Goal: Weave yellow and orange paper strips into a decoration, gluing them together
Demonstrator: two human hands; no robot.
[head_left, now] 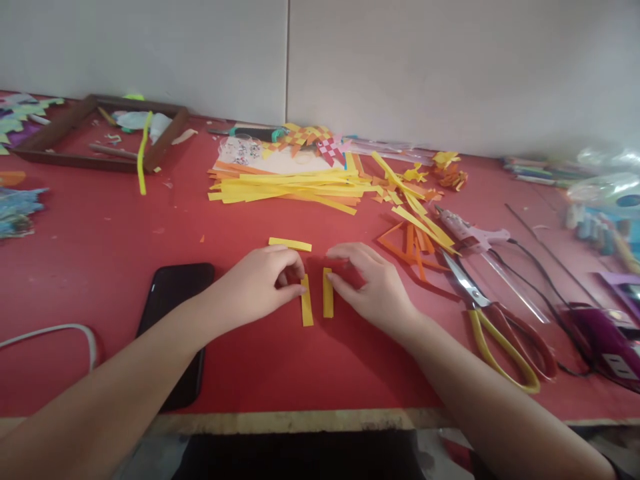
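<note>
Head view: fingers of my left hand (255,283) pinched the top of the left strip (307,303), those of my right hand (373,283) the right strip (328,297). Both strips lay parallel on the tabletop (100,233). A third strip (290,245) lay beyond them, untouched, and the strip pile (290,187) suggested that most of the work remained.

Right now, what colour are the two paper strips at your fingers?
Both paper strips are yellow; the head view shows them.

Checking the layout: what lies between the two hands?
Head view: two yellow strips, side by side: left strip at the left hand, right strip at the right hand.
</note>
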